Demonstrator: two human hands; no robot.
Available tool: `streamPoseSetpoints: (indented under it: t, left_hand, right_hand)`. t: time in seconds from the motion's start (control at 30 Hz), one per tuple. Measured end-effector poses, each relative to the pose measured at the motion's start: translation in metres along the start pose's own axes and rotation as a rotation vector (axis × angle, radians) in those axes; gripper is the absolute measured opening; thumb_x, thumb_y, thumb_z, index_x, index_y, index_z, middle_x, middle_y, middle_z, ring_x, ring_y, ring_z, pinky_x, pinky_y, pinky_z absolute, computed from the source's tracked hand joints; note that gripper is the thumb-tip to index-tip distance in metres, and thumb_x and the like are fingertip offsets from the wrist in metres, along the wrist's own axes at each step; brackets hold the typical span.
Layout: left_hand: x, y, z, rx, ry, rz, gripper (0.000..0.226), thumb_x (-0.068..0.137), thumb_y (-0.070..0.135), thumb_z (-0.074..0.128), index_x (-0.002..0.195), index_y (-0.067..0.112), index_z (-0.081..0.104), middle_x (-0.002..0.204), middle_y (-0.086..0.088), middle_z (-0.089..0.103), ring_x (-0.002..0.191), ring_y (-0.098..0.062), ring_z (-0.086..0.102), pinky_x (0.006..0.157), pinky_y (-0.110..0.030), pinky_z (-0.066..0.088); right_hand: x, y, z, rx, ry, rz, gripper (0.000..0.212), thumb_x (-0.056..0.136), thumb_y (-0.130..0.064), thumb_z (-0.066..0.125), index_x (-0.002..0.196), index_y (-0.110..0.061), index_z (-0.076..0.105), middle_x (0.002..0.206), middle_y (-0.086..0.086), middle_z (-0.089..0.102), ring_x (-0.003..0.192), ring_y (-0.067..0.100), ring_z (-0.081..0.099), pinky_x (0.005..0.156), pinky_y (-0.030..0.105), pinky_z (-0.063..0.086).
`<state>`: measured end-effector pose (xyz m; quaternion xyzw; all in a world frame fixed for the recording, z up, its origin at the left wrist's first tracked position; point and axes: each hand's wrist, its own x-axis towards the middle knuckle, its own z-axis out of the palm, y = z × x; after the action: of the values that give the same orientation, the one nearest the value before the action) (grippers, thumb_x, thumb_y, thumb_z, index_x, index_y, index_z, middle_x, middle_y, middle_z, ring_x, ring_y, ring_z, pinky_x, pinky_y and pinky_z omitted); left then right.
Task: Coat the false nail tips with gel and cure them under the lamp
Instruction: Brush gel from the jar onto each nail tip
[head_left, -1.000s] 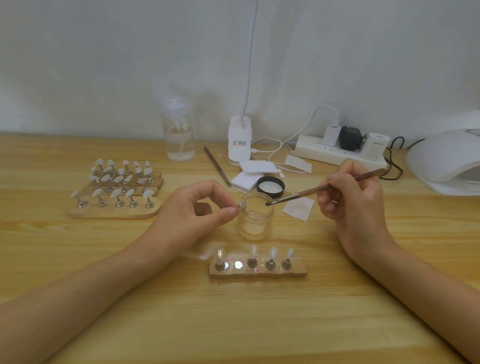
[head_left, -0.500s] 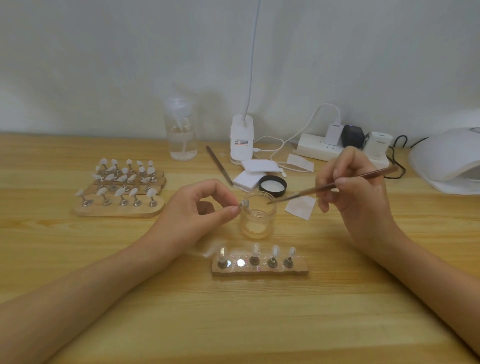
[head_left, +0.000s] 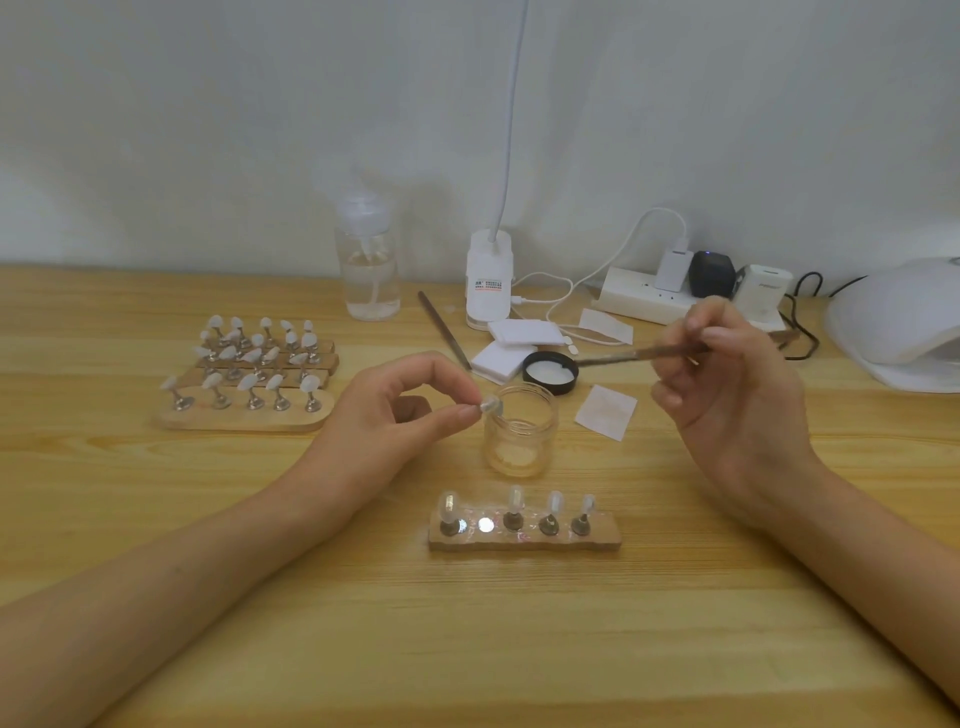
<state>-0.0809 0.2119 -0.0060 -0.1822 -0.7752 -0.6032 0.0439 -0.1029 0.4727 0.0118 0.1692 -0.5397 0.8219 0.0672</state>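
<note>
My left hand (head_left: 387, 415) pinches a small nail tip on its metal stand (head_left: 490, 403) between thumb and forefinger, right at the rim of the open glass gel jar (head_left: 521, 431). My right hand (head_left: 727, 384) grips a thin brown brush (head_left: 623, 356), its tip pointing left above the black jar lid (head_left: 550, 372). In front of the jar lies a wooden holder strip (head_left: 524, 540) with several upright nail tips and one bare magnet spot. The white curing lamp (head_left: 898, 332) sits at the far right.
Wooden holders with several white nail tips (head_left: 249, 374) stand at the left. A clear pump bottle (head_left: 369, 265), a clip lamp base (head_left: 488, 280), a power strip with plugs (head_left: 685, 291), white pads (head_left: 519, 343), a wipe (head_left: 605, 413) and a metal tool (head_left: 444, 327) fill the back.
My right hand has lifted and drawn the brush back to the right, away from the jar rim. The left hand keeps the nail tip at the jar.
</note>
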Motion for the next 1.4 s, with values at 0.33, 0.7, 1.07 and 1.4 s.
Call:
streamPoseSetpoints:
  t: [0.33, 0.7, 1.07, 1.4]
  left_hand:
    - [0.001, 0.0, 0.001, -0.018, -0.059, 0.02, 0.009, 0.077, 0.033, 0.067, 0.082, 0.025, 0.069, 0.084, 0.018, 0.066, 0.051, -0.003, 0.045, 0.052, -0.014, 0.04]
    - [0.001, -0.001, 0.001, -0.039, -0.06, -0.003, 0.011, 0.078, 0.03, 0.068, 0.084, 0.021, 0.069, 0.083, 0.014, 0.064, 0.054, -0.006, 0.044, 0.05, -0.014, 0.038]
    - [0.002, -0.001, 0.001, -0.06, -0.058, -0.018, 0.008, 0.078, 0.03, 0.068, 0.083, 0.023, 0.069, 0.082, 0.013, 0.063, 0.054, -0.007, 0.043, 0.05, -0.013, 0.037]
    - [0.001, -0.002, 0.0, -0.12, -0.014, -0.042, 0.008, 0.075, 0.036, 0.07, 0.081, 0.031, 0.07, 0.089, -0.003, 0.067, 0.056, -0.006, 0.046, 0.05, -0.013, 0.038]
  right_hand:
    - [-0.017, 0.014, 0.018, -0.08, -0.074, 0.115, 0.017, 0.089, -0.026, 0.055, 0.077, -0.015, 0.049, 0.067, 0.003, 0.064, 0.057, 0.009, 0.057, 0.05, 0.019, 0.048]
    - [-0.016, 0.014, 0.019, -0.165, -0.021, 0.086, 0.017, 0.09, -0.021, 0.056, 0.074, -0.016, 0.054, 0.066, 0.006, 0.065, 0.056, 0.012, 0.057, 0.049, 0.021, 0.047]
    - [-0.018, 0.013, 0.023, -0.213, -0.098, 0.02, 0.023, 0.091, -0.02, 0.056, 0.07, -0.026, 0.063, 0.072, 0.007, 0.069, 0.062, 0.015, 0.064, 0.054, 0.022, 0.052]
    - [-0.013, 0.011, 0.013, -0.258, 0.037, -0.051, 0.029, 0.088, -0.016, 0.053, 0.063, -0.029, 0.058, 0.064, 0.003, 0.065, 0.055, 0.013, 0.057, 0.048, 0.02, 0.044]
